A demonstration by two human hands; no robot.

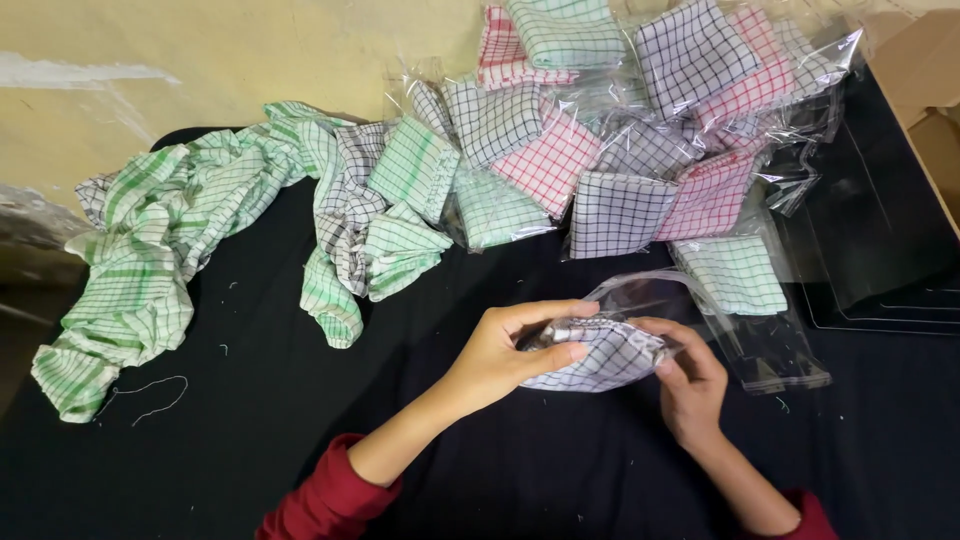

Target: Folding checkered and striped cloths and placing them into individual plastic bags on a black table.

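Far left: heap of loose green checked cloths [150,260] sprawls on the black table [250,420], unfolded, w/ a stray thread [150,392] near its lower end. Next, a grey/green crumpled bunch [370,230] just beside the bagged stack.

Centre: left hand [505,350] grasps the folded grey checked cloth [600,360], thumb on top, fingers curled under its left edge. The cloth sits btwn both hands, just above the table, its far end at or just inside the mouth of a clear plastic bag [650,295]; can't tell how far in. Right hand [690,375] pinches the cloth's right side together w/ the bag's lower lip.

To do it well, imo: keep the fold flat & square, hold the mouth wide, feed corners first so the film doesn't snag or bunch.

Behind & right: pile of bagged cloths [640,130], red, grey, green checks, overlapping. Far right: empty clear bags [880,280], cardboard box [925,80] at the edge.
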